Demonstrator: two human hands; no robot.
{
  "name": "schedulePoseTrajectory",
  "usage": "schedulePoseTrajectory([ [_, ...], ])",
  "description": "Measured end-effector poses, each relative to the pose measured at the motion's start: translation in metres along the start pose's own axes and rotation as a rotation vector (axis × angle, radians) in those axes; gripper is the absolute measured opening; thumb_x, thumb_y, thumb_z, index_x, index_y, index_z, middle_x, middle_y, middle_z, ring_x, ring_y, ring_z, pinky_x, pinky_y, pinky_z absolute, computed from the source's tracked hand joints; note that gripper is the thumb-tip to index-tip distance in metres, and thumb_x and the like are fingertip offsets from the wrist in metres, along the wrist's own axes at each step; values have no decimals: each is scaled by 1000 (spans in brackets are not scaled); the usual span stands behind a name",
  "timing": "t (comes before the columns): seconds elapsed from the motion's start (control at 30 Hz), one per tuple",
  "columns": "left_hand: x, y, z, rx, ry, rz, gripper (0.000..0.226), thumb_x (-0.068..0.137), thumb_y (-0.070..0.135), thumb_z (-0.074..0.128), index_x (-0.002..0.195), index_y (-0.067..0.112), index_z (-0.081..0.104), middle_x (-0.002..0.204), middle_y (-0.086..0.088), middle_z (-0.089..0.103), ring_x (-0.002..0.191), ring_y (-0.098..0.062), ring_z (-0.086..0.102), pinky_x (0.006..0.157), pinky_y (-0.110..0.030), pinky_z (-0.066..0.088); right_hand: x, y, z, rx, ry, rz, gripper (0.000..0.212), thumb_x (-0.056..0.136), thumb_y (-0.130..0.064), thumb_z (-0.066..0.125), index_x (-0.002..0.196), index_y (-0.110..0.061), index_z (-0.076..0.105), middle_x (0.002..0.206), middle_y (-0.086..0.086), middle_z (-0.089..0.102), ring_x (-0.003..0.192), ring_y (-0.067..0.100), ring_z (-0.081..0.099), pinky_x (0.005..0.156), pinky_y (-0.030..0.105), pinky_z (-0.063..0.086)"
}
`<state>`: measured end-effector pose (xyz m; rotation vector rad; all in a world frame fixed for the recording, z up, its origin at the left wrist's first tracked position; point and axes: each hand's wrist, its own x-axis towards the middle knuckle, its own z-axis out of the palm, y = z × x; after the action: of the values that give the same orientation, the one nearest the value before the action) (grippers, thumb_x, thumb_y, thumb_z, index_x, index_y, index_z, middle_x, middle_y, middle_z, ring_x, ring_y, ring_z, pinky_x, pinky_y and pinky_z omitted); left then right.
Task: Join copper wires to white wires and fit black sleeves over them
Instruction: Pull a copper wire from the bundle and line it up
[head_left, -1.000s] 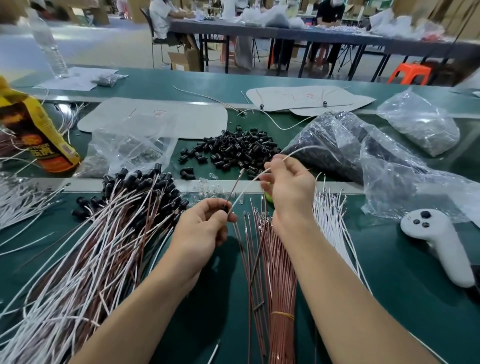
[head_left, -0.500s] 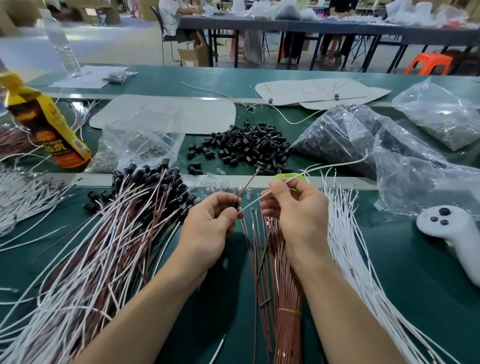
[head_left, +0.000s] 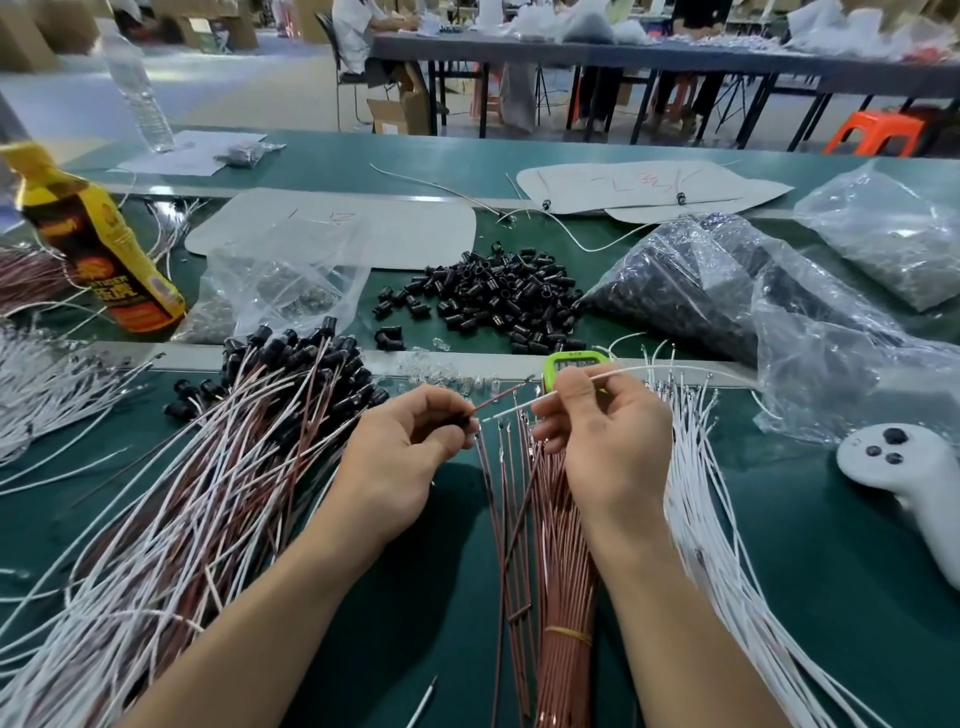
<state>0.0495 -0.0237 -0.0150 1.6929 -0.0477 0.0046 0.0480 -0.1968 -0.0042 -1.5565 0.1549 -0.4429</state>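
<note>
My left hand (head_left: 402, 462) pinches a copper wire (head_left: 501, 397) that pokes up to the right, with a small dark piece, perhaps a black sleeve (head_left: 470, 423), at its fingertips. My right hand (head_left: 605, 441) pinches a white wire (head_left: 649, 370) whose bare tip points left toward the left fingertips; the two tips are close together. Under my hands lies a bundle of copper wires (head_left: 563, 582), with loose white wires (head_left: 711, 519) to its right. Loose black sleeves (head_left: 493, 299) are heaped farther back. A pile of finished joined wires with black sleeves (head_left: 208, 467) spreads at left.
A yellow bottle (head_left: 98, 244) stands at far left. Clear plastic bags (head_left: 727, 291) of dark parts lie at right, another bag (head_left: 291, 283) at centre left. A white controller (head_left: 904, 478) rests at right, a green timer (head_left: 571, 366) behind my right hand. Other people sit at tables beyond.
Both hands have dropped slightly lower and closer together. The white wire's tip now points at the left fingertips, and the copper wire leans further right.
</note>
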Motion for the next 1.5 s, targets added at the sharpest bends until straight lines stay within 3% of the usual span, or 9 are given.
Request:
schedulePoseTrajectory([
  [0.33, -3, 5, 2, -30, -18, 9, 29, 91, -13, 63, 94, 14, 74, 87, -4, 78, 79, -14, 75, 74, -14, 54, -3, 1, 6, -58, -23, -55, 24, 104, -21, 61, 85, -8, 69, 72, 5, 74, 57, 19, 69, 52, 29, 56],
  [0.6, -5, 8, 2, -35, -15, -10, 29, 88, -11, 69, 91, 17, 76, 85, -1, 79, 80, -12, 75, 73, -13, 54, -4, 1, 5, -68, -29, -98, 24, 103, -23, 63, 82, -11, 69, 71, 3, 73, 55, 19, 67, 50, 22, 51],
  [0.97, -2, 4, 0, 40, 20, 0, 31, 86, -5, 74, 87, 25, 80, 86, 4, 79, 84, -10, 75, 73, -13, 53, -3, 3, 6, -146, -80, -134, 23, 100, -24, 67, 78, -18, 69, 69, 1, 72, 57, 18, 67, 56, 30, 53],
  [1.1, -3, 1, -3, 95, 44, 30, 38, 81, 0, 80, 87, 38, 82, 84, 10, 79, 75, -4, 72, 69, -13, 51, -4, 2, 6, -111, -108, -119, 22, 95, -22, 74, 74, -16, 70, 65, 2, 72, 54, 19, 68, 53, 27, 52],
  [1.17, -2, 0, -3, 90, 59, 27, 36, 79, 3, 82, 87, 39, 82, 79, 9, 78, 67, -5, 66, 66, -19, 50, -5, 0, 6, -51, -128, -80, 21, 91, -18, 79, 72, -14, 70, 64, 6, 72, 52, 23, 68, 48, 26, 52],
  [1.27, -2, 1, -3, 56, 83, 5, 35, 78, 3, 83, 87, 37, 83, 79, 4, 79, 70, -11, 63, 71, -30, 52, -4, -1, 2, 14, -120, -37, 21, 89, -15, 80, 73, -8, 69, 64, 8, 73, 50, 23, 68, 45, 26, 51],
  [1.5, -9, 7, -4, 213, 138, 96, 55, 73, 7, 88, 98, 54, 75, 85, 23, 76, 87, 3, 69, 85, -19, 47, -10, 1, 9, -30, -171, -41, 21, 83, -21, 86, 69, -15, 72, 59, 7, 72, 49, 23, 69, 47, 25, 51],
])
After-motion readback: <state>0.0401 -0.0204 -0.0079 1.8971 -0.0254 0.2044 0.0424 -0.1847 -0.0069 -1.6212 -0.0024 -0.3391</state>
